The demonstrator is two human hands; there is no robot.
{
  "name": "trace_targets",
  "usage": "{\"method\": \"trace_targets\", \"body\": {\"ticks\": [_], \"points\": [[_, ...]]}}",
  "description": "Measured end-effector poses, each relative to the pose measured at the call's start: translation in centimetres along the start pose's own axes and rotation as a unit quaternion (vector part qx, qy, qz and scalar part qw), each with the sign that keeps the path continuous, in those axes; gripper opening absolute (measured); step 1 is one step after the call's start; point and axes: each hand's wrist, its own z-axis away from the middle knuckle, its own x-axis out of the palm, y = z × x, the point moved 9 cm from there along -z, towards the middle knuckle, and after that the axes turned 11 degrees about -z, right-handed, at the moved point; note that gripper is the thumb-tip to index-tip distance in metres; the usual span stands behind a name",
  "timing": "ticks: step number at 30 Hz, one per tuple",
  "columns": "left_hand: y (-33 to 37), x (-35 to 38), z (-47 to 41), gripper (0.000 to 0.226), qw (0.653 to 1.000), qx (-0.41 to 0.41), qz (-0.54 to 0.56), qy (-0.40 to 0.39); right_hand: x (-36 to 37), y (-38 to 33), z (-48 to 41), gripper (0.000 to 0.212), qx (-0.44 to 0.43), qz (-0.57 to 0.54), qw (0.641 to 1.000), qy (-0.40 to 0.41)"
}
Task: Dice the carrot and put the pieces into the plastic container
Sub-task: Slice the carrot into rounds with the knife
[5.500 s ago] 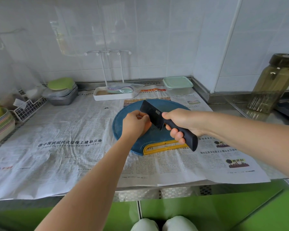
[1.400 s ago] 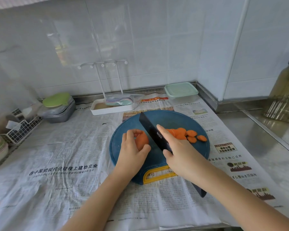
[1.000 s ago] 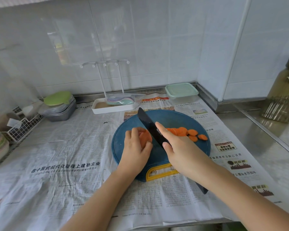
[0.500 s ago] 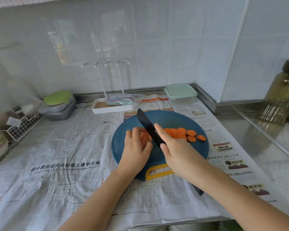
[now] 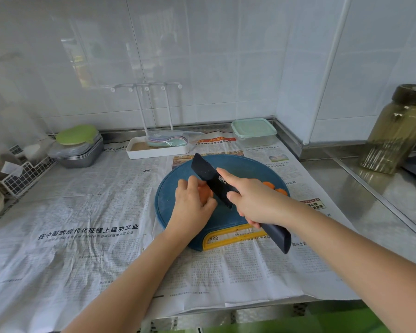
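Carrot: centre frame, on the blue board, held down under the curled fingers of the left hand.
Knife: black, blade just right of the carrot. The right hand grips its handle, forefinger along the blade.
Slices: on the board, right of the knife, partly hidden.
Container: lidded, above the board, on newspaper covering the bench.
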Motion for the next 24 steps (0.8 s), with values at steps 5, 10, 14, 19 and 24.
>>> {"method": "trace_targets", "body": {"ticks": [5,10,14,19,24], "points": [[-0.1,0.0,0.0,0.032,1.0,-0.006,0.002,-0.001,0.1,-0.1,-0.9,0.061,0.004,0.02,0.999,-0.025],[-0.4,0.2,-0.2,0.033,1.0,-0.012,0.003,-0.005,0.7,-0.6,-1.3,0.062,0.002,0.02,0.999,-0.029],[-0.5,0.2,-0.3,0.033,1.0,-0.012,0.006,-0.003,1.0,-0.5,-1.2,0.064,0.0,0.023,0.999,-0.023],[-0.7,0.3,-0.3,0.033,1.0,-0.02,0.013,-0.007,1.5,-0.3,-1.5,0.064,-0.007,0.031,0.999,-0.017],[-1.2,0.4,-0.5,0.03,0.998,-0.043,0.045,-0.022,2.5,0.1,-1.9,0.066,-0.02,0.045,0.999,-0.001]]}}
